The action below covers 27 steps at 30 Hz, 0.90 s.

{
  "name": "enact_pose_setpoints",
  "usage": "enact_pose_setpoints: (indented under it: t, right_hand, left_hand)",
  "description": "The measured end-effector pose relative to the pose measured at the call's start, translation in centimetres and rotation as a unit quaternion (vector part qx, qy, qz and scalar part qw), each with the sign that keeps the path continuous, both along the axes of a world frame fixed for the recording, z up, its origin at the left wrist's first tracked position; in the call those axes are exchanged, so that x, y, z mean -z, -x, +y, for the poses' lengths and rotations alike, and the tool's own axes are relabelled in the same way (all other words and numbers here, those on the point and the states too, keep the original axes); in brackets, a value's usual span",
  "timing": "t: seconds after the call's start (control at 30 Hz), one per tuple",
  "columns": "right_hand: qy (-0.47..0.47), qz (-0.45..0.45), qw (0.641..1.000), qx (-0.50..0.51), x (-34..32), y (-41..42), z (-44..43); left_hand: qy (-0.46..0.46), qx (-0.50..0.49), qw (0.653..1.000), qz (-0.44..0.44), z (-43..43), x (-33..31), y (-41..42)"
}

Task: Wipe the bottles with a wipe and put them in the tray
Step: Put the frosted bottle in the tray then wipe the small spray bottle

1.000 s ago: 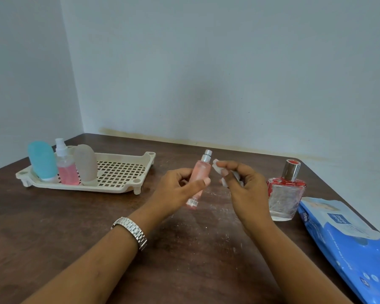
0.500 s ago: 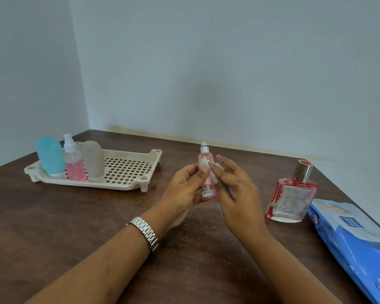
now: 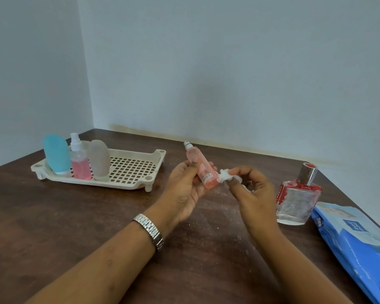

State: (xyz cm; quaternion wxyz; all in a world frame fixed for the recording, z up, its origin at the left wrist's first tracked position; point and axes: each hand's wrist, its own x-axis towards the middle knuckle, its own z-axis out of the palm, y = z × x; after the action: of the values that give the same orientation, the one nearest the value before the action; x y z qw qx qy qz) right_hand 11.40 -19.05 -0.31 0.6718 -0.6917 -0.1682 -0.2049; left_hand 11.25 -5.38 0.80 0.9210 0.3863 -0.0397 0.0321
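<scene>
Middle of the frame: the left hand (image 3: 184, 189) has the slim pink spray bottle (image 3: 199, 165) up off the surface (image 3: 75, 216), tilted, nozzle pointing upper left. Its fingers (image 3: 190, 172) are curled round the lower half. The right hand (image 3: 250, 189) pinches a balled-up wipe (image 3: 225, 175) and dabs it at the bottle's bottom end.

Stuff I'd worry about:

- That grip looks light, and the bottle is probably slick from a damp wipe. Push too hard from the right and it could twist out and drop.
- The wipe is wadded tiny. There are white flecks on the surface under the hands, so I'd guess it's shedding and could leave lint on the bottle.
- The glass perfume bottle (image 3: 296, 198) stands near the right hand, with the blue wipe pack (image 3: 355, 238) at lower right. A careless swing back could knock the glass over.
- The tray (image 3: 110, 185) at left has three bottles standing tight together at its far left end: a blue one (image 3: 56, 153), a small pink sprayer (image 3: 80, 165) and a grey one (image 3: 98, 160). Set the slim one down right beside them and you could bump the row. The open grid to their right looks safer.
</scene>
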Motion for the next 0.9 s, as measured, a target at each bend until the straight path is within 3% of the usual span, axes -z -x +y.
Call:
enact_pose_setpoints:
  t: [0.2, 0.5, 0.7, 0.9]
  right_hand:
    - [-0.097, 0.099, 0.99, -0.024, 0.6, 0.6, 1.3]
    - [-0.077, 0.124, 0.988, -0.058, 0.9, 0.9, 1.7]
    - [-0.068, 0.137, 0.988, -0.02, 0.9, 0.6, 1.4]
    - [-0.083, 0.215, 0.968, -0.094, 0.8, 0.0, 0.6]
  left_hand:
    - [0.016, -0.039, 0.999, -0.008, -1.0, 0.3, 0.1]
    - [0.0, -0.082, 0.996, -0.027, -1.2, 0.6, -0.1]
    - [-0.053, -0.075, 0.995, -0.046, -1.5, 1.2, -0.1]
    - [-0.144, -0.11, 0.98, -0.08, -1.2, 1.7, -0.5]
